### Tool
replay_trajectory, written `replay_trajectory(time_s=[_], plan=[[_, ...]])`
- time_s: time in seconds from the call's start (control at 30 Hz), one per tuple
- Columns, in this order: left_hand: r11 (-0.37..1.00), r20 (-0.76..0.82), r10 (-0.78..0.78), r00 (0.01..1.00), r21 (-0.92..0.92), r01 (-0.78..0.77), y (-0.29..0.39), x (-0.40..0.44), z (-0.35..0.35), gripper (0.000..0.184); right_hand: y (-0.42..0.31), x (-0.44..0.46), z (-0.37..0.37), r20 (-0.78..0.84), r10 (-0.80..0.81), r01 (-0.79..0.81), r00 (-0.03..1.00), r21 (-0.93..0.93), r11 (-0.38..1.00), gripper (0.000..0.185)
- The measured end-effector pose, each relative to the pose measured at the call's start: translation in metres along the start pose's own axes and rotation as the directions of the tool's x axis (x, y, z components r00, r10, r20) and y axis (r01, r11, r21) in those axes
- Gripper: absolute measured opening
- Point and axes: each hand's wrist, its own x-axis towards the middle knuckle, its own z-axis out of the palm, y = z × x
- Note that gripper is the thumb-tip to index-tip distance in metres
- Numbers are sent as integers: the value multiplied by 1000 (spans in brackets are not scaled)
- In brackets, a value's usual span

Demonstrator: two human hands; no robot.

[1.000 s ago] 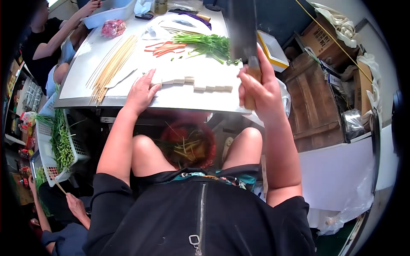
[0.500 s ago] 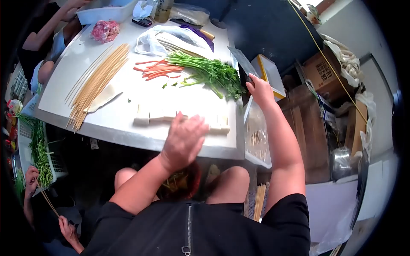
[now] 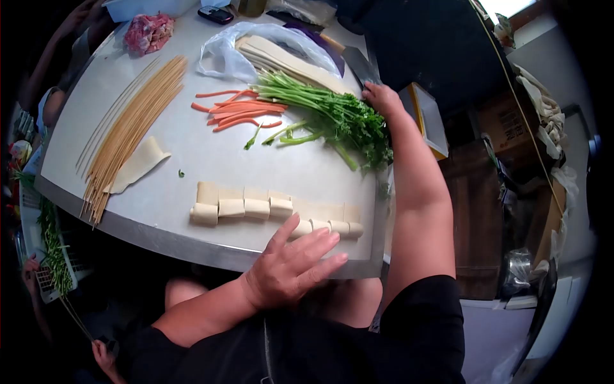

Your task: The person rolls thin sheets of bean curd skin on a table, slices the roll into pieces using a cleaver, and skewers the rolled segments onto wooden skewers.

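Observation:
My left hand [image 3: 291, 265], its fingers spread, hovers at the near edge of the table by a row of pale rolled sheets [image 3: 256, 208] that look like tofu skin. Its fingertips overlap the right-hand rolls; contact is hard to judge. On the far right, my right hand [image 3: 384, 100] is closed round the handle of a broad-bladed knife [image 3: 361, 66], the blade pointing away from me. Beside that hand lies a bunch of leafy green herbs [image 3: 358, 118]. Orange strips [image 3: 243, 114], apparently carrot, spread out to the left of the stalks.
Wooden skewers [image 3: 137, 128] and a loose pale sheet [image 3: 137, 165] lie at the table's left. Behind are raw meat [image 3: 149, 33], a plastic bag [image 3: 217, 54] with long pale strips [image 3: 281, 57], and a phone [image 3: 215, 15]. Another person's hand [image 3: 102, 353] is at lower left.
My left hand has moved right and toward me, off the middle of the row, showing more rolls. My right hand still grips the knife by the herbs. The view has shifted.

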Motion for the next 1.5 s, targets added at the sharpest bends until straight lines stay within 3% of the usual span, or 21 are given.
replay_trajectory(time_s=[0.03,0.1,0.17,0.23,0.3,0.37,0.43,0.57,0.63,0.7,0.77,0.83,0.97,1.03,1.1,1.13,1.23,1.3,1.37,1.5], plan=[[1000,26,-12,1000,1,12,0,1,-2,39,14,7,9,-35,-93,95,995,62,994,38],[998,12,-55,998,10,55,0,3,-3,39,3,-10,-9,-70,28,-20,997,116,993,35],[996,-56,-72,996,49,74,-1,4,-1,42,-21,-52,-43,-358,-9,59,934,130,990,29],[994,-90,-63,994,88,71,-3,5,-5,41,-55,-110,-79,-365,-61,197,929,348,917,22],[986,-101,-88,991,130,101,-1,8,-7,39,-75,-171,-95,-99,-92,134,991,638,758,23],[983,-116,-100,988,145,116,0,9,-6,36,-97,-232,-110,112,-142,46,984,604,796,24],[978,-139,-95,986,173,119,0,10,-4,36,-103,-273,-101,109,-248,132,963,612,780,23],[971,-143,-91,986,207,120,2,10,1,36,-117,-313,-70,-62,-224,215,973,605,767,32],[969,-139,-87,986,219,117,2,8,3,36,-120,-314,-61,-27,-219,188,975,626,757,29],[962,-144,-93,985,242,126,2,6,6,36,-116,-313,-49,-170,-230,285,958,514,809,25],[961,-149,-92,985,244,127,6,6,8,34,-117,-313,-48,-220,-214,300,952,529,794,21],[965,-191,-92,977,226,135,9,8,11,35,-114,-308,-49,-122,-192,226,974,602,766,18],[969,-194,-67,979,223,110,17,30,19,33,-102,-282,-78,-109,-77,127,991,595,794,14],[983,-207,-28,978,175,65,21,48,24,32,-85,-261,-79,-483,-66,308,873,442,843,12],[981,-222,1,975,188,42,23,56,31,31,-82,-251,-87,-656,-57,359,753,336,871,10],[991,-241,-42,970,111,71,23,57,35,31,-82,-253,-86,-696,-116,389,709,248,887,11],[991,-253,-131,958,-5,135,23,51,47,28,-97,-289,-63,-627,-198,399,753,195,896,9],[975,-94,-217,972,-74,211,27,42,54,25,-106,-319,-47,-587,-261,447,766,197,872,8],[977,-51,-198,979,-93,193,28,40,61,20,-114,-345,-36,-579,-244,427,778,203,881,9],[984,140,-178,974,31,176,27,35,71,17,-117,-366,-30,-568,-263,419,780,163,893,15]])
